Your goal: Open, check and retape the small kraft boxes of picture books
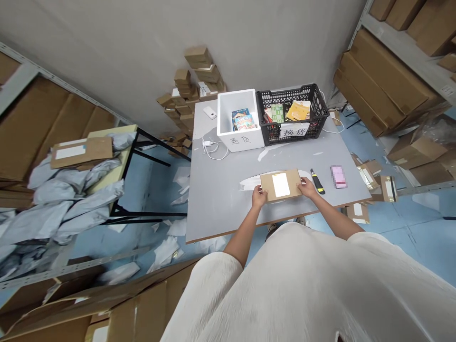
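Observation:
A flat brown cardboard parcel [280,185] with a white label lies on the grey table [221,190] in front of me. My left hand [259,195] grips its left edge with curled fingers. My right hand [307,186] holds the right edge the same way. A black and yellow utility knife [317,181] lies just right of my right hand. A pink item [338,176] sits further right.
A white foam box [237,121] and a black plastic crate [292,114] with books stand at the table's far side. A phone [210,112] and charger cable [211,145] lie nearby. Stacked small boxes [188,80], grey mail bags [57,199] and shelves of cartons [384,76] surround the table.

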`<state>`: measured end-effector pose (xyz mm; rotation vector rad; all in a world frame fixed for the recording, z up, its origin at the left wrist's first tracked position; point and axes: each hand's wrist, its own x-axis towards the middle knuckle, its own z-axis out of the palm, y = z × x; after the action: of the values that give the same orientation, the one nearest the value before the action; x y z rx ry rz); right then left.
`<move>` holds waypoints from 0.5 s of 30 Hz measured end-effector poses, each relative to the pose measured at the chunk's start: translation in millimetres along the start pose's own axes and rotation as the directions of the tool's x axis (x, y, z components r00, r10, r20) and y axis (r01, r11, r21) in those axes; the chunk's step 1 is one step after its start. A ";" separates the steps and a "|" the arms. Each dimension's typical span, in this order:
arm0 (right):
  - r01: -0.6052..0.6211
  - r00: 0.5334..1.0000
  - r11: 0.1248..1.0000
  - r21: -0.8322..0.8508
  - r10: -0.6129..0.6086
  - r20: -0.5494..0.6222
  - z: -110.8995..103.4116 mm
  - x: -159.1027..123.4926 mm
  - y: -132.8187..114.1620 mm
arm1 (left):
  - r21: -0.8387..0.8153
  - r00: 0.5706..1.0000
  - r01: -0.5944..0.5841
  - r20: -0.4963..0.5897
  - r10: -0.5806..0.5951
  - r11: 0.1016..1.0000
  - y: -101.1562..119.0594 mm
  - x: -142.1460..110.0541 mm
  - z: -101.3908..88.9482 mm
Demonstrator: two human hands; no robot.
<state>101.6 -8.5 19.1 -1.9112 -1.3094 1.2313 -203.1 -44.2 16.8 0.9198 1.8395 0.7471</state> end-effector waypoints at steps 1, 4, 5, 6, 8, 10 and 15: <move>0.008 1.000 1.000 0.008 -0.008 0.008 0.3 0.4 -1.5 | -0.008 1.000 -0.003 0.002 0.004 1.000 -0.1 0.4 0.9; 0.036 0.999 0.998 0.043 -0.038 0.033 2.7 2.1 -5.8 | -0.047 1.000 -0.012 0.011 0.012 0.999 1.1 1.7 2.8; 0.052 0.998 0.997 0.059 -0.054 0.045 3.8 2.8 -7.2 | -0.067 1.000 -0.017 0.021 0.018 0.998 2.2 2.0 3.0; 0.069 0.996 0.995 0.074 -0.073 0.055 4.9 3.5 -8.5 | -0.087 0.999 -0.022 0.036 0.026 0.996 3.8 2.2 3.1; 0.085 0.994 0.991 0.103 -0.092 0.065 6.5 4.6 -11.0 | -0.120 0.997 -0.027 0.073 0.036 0.992 8.5 2.2 2.5; 0.061 0.995 0.990 0.128 -0.071 0.071 5.9 4.8 -14.0 | -0.138 0.995 -0.009 0.095 0.023 0.990 15.0 1.9 0.6; 0.079 0.995 0.969 0.233 -0.090 0.038 -4.1 3.2 -27.5 | -0.224 1.000 0.024 0.024 -0.019 0.974 31.9 4.4 -7.7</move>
<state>93.4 5.8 41.7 -1.6551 -1.2000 1.3314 -202.6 -24.3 43.2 0.7579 1.7024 0.9069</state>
